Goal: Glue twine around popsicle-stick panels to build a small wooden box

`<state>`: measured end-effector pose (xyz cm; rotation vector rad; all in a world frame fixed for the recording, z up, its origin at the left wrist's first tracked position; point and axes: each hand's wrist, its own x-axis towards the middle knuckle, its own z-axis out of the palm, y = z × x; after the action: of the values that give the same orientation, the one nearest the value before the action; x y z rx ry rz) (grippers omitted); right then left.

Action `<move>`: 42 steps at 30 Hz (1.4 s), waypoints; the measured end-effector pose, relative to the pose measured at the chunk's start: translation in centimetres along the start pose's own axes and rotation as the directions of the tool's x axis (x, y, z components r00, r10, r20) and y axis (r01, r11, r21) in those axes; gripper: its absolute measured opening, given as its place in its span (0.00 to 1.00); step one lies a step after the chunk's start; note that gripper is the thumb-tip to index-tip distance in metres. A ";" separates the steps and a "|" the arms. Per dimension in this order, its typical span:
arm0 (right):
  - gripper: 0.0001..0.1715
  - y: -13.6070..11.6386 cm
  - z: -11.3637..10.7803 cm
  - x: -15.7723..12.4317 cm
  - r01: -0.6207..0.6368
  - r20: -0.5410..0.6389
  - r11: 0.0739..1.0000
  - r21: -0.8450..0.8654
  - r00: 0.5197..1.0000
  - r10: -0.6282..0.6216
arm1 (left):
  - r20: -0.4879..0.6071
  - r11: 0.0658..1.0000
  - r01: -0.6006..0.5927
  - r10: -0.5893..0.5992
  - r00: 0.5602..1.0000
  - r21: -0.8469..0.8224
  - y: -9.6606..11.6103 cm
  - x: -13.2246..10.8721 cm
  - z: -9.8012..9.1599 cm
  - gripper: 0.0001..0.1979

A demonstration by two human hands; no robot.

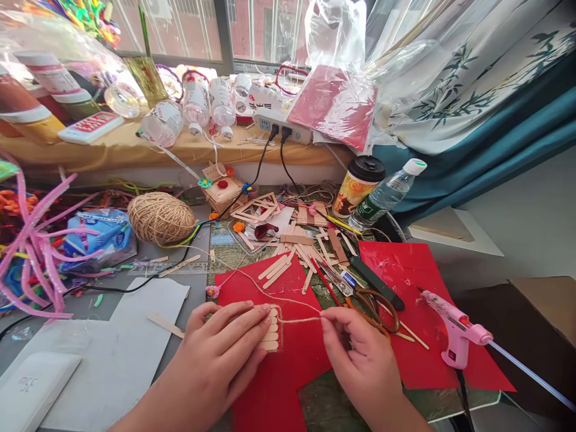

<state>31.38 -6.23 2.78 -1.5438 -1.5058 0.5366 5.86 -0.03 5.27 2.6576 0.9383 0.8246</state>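
A small panel of craft sticks (271, 337), their rounded ends side by side, lies on red paper with twine along its edge. My left hand (225, 342) is closed over the panel, fingers across its top and thumb at its near side; most of the panel is hidden beneath it. My right hand (360, 354) is just to the right, thumb and forefinger pinching the twine (300, 320). The line runs taut from the panel's edge to those fingertips. Another length of it loops back left toward the twine ball (161, 218).
Scissors (375, 309) and loose craft sticks (288, 267) lie beyond my hands. A pink glue gun (456, 330) rests on red paper (405, 270) at right. A water bottle (382, 198) and lidded cup (357, 186) stand behind. White paper (121, 342) lies left.
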 end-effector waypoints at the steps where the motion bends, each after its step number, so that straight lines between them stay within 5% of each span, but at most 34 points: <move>1: 0.06 0.1 -0.1 0.2 -0.017 -0.027 1.000 0.001 0.999 0.017 | 0.002 1.000 -0.002 0.002 1.000 0.000 0.0 0.0 0.0 0.14; 12: 0.06 1.0 -0.3 3.4 -0.035 -0.078 0.998 -0.046 0.996 0.031 | 0.004 1.000 -0.009 0.009 1.000 0.014 0.1 0.1 0.1 0.14; 18: 0.07 0.8 -0.7 2.6 -0.067 -0.073 0.997 -0.031 0.995 0.064 | 0.023 0.999 0.027 -0.027 0.999 0.025 0.1 -0.2 0.2 0.14; 35: 0.11 1.4 -0.7 -0.8 0.039 0.249 0.999 0.013 0.968 -0.041 | 0.054 0.997 -0.001 -0.004 0.999 0.079 0.5 0.4 -0.1 0.14; 42: 0.12 0.3 -0.4 -2.0 0.114 0.289 0.993 0.033 0.950 -0.118 | 0.061 0.997 -0.001 -0.004 0.998 0.077 0.5 0.5 -0.2 0.15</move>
<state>31.55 -8.15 2.20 -1.3972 -1.7977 0.7296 6.30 -0.11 5.79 2.7302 0.9761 0.7161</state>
